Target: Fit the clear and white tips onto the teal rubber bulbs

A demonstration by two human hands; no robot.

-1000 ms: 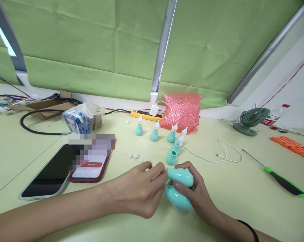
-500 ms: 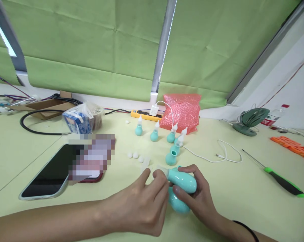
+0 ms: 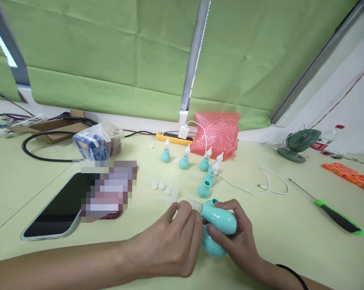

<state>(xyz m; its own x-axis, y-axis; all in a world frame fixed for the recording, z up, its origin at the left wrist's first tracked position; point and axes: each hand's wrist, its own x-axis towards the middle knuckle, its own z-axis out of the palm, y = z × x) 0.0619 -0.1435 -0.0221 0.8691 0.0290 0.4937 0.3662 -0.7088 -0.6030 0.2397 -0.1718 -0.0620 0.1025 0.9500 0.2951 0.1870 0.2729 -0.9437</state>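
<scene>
My right hand [image 3: 234, 235] is wrapped round two teal rubber bulbs [image 3: 220, 220], one above the other, low in the middle of the table. My left hand [image 3: 172, 237] pinches a clear white nozzle tip [image 3: 194, 204] at the mouth of the upper bulb. Just beyond stands an open teal bulb without a tip [image 3: 204, 188]. Several finished bulbs with white tips [image 3: 184, 158] stand in a loose row further back. A few small white caps [image 3: 161, 186] lie left of the hands.
Two phones [image 3: 57, 209] lie at the left. A bagged blue carton [image 3: 94, 143], a cardboard box and black cable are behind them. Pink bubble wrap [image 3: 219, 134], a yellow power strip, a white charging cable [image 3: 260, 183], a green-handled screwdriver [image 3: 333, 213], a small fan [image 3: 298, 143] and orange parts are around.
My left hand's fingers have drawn in on the nozzle tip at the upper bulb's mouth, and the tip now shows there. My right hand has shifted slightly right with the bulbs.
</scene>
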